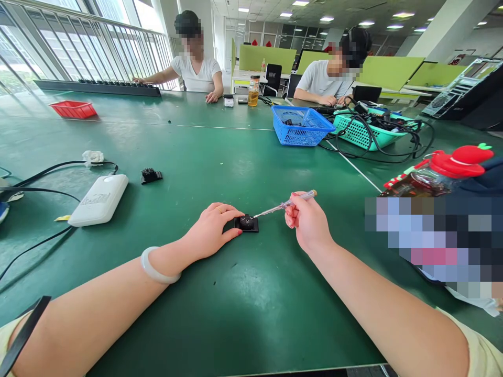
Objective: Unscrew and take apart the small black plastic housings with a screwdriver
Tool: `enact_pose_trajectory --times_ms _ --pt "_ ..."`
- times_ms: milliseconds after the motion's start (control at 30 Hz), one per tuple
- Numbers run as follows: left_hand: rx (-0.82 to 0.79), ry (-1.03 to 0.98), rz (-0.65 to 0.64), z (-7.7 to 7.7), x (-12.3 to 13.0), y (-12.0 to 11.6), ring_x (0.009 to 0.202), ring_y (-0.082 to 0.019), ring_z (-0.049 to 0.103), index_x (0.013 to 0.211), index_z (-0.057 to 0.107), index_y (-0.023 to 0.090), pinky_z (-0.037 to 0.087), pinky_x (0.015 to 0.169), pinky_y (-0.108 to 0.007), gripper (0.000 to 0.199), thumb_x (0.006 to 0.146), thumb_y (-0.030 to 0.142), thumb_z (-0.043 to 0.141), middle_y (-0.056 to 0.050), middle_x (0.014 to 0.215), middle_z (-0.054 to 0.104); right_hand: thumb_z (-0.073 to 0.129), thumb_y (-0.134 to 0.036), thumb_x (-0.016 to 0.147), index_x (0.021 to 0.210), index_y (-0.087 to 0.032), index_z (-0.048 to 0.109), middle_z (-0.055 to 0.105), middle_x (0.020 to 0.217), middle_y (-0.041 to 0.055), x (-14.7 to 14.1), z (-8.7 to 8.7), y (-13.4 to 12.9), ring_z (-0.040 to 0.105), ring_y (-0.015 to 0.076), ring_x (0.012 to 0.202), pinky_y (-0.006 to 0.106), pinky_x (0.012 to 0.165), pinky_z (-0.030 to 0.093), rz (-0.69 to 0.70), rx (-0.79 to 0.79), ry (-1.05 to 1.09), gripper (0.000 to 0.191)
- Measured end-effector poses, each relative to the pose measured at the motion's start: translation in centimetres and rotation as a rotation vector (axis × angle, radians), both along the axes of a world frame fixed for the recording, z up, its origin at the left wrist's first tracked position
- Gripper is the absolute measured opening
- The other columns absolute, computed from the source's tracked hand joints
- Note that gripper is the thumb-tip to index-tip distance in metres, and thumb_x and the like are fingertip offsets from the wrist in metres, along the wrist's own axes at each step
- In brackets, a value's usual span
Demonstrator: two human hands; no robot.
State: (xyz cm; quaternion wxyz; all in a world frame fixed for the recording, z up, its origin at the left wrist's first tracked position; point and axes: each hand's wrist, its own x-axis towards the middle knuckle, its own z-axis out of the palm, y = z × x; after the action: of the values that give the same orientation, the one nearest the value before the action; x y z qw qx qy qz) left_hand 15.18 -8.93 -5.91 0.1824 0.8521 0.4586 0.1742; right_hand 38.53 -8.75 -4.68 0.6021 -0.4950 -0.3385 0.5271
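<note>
Gripping: a small black square part (247,223) was pinned to the green table (251,314) by the left hand (212,229), fingers closed on its left edge.
Tool: a screwdriver (285,204) was clamped in the right hand (307,222).
Axis: the shaft was slanted down-left, tip touching the part's top.
Nearer: the left hand.

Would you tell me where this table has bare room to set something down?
Bare green lies between the white power bank and the left hand, and between the red tray and the blue basket. It is crowded around the cable-filled teal basket.
</note>
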Motion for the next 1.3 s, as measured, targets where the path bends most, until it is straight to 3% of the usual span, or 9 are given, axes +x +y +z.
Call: enact_pose_trajectory --times_ms 433,633,900,1033,1300 --pt "0.010 -0.008 0.002 -0.3 -0.1 0.1 0.125 -0.030 0.049 0.124 0.065 0.026 0.038 0.110 -0.051 0.036 0.092 0.041 0.057 -0.006 0.127 0.063 0.070 -0.040 0.075 0.077 -0.022 0.048 0.050 0.048 -0.0081 0.2 -0.3 0.1 0.042 0.0068 0.039 0.019 0.038 0.031 0.035 0.019 -0.046 0.028" --pt "0.019 -0.004 -0.001 -0.4 -0.1 0.1 0.124 -0.029 0.050 0.124 0.065 0.026 0.038 0.110 -0.050 0.036 0.092 0.039 0.058 -0.006 0.128 0.064 0.067 -0.052 0.082 0.080 -0.023 0.049 0.052 0.055 -0.0072 0.2 -0.1 -0.6 0.046 0.0080 0.043 0.022 0.043 0.039 0.083 0.233 -0.295 0.034" --pt "0.024 0.000 -0.002 -0.4 -0.1 0.1 0.124 -0.029 0.050 0.124 0.064 0.024 0.038 0.110 -0.050 0.036 0.091 0.039 0.058 -0.007 0.127 0.064 0.056 -0.046 0.092 0.083 -0.023 0.050 0.053 0.060 -0.0052 0.0 0.3 -2.0 0.050 0.0098 0.048 0.025 0.049 0.040 0.147 0.515 -0.651 0.025" --pt "0.023 -0.003 0.003 -0.3 -0.1 0.1 0.124 -0.030 0.050 0.123 0.065 0.024 0.039 0.110 -0.051 0.036 0.091 0.039 0.058 -0.007 0.127 0.064 0.058 -0.050 0.090 0.084 -0.023 0.051 0.054 0.060 -0.0056 -0.2 0.2 -1.8 0.050 0.0095 0.046 0.025 0.047 0.041 0.190 0.445 -0.537 0.029" --pt "0.015 -0.014 0.006 -0.4 -0.1 0.1 0.124 -0.030 0.049 0.122 0.065 0.025 0.039 0.110 -0.051 0.036 0.091 0.041 0.057 -0.007 0.127 0.064 0.071 -0.054 0.075 0.082 -0.022 0.049 0.060 0.059 -0.0057 0.0 -0.4 -0.1 0.049 0.0077 0.041 0.021 0.042 0.036 0.176 0.078 -0.167 0.039"
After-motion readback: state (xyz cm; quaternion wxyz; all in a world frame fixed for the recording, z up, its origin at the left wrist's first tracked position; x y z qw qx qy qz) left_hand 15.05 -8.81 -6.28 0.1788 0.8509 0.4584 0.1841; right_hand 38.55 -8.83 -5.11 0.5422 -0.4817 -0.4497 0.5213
